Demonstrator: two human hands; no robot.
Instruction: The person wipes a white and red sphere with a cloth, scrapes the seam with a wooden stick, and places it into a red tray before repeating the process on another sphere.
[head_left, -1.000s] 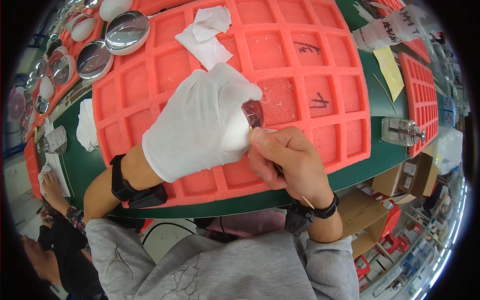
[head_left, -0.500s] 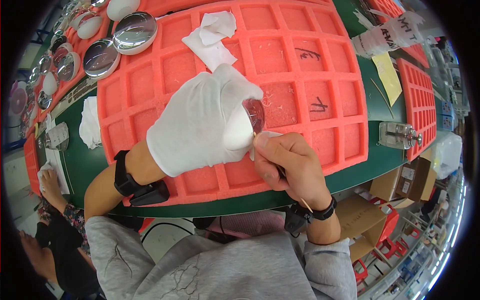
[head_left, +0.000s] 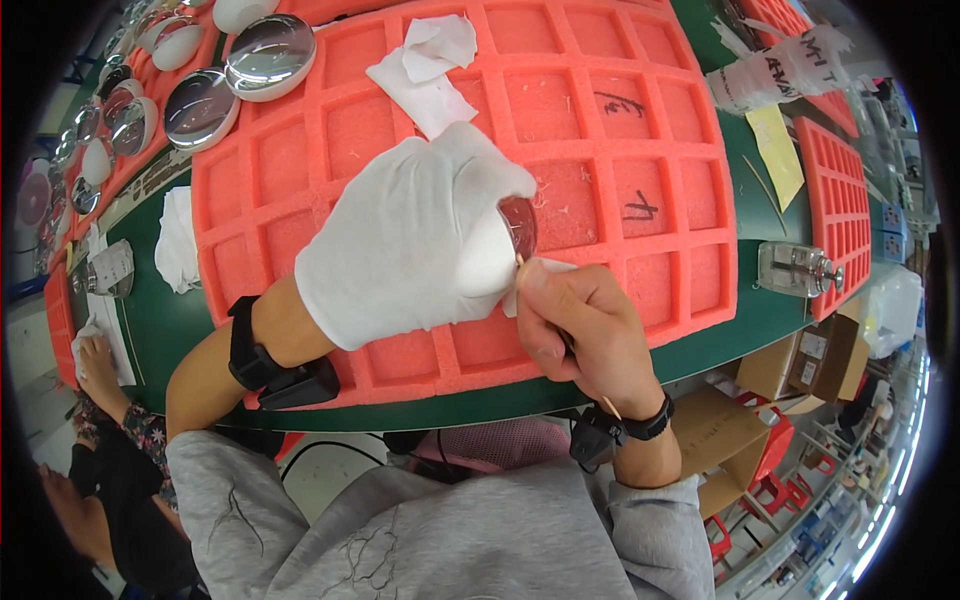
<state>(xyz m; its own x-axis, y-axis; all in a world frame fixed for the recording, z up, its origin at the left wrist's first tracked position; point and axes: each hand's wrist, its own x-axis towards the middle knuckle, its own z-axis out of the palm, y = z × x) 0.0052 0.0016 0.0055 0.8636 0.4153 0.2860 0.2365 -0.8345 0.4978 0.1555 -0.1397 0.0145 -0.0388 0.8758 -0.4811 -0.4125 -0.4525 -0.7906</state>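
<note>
My left hand [head_left: 395, 245], in a white glove, is closed round a thick round glass lens [head_left: 520, 228]. The lens is tilted, with its white side against the glove and its clear face turned right; the red foam shows through it. My bare right hand [head_left: 592, 328] pinches a thin wooden stick [head_left: 613, 409], whose tip touches or nearly touches the lens rim. Most of the stick is hidden behind my fingers. Something white, perhaps a wipe [head_left: 552, 266], peeks out beside my right thumb. Both hands hover over a red foam tray [head_left: 440, 388] with square compartments.
Crumpled white wipes [head_left: 425, 75] lie on the tray. Several domed lenses [head_left: 270, 58] stand at the upper left. To the right are a glass pump bottle [head_left: 797, 270], a yellow paper [head_left: 775, 157] and another red tray [head_left: 835, 205]. Another person's hand [head_left: 97, 365] is at far left.
Both my hands, with the lens and the stick, have shifted slightly to the right. The grip of each looks the same.
</note>
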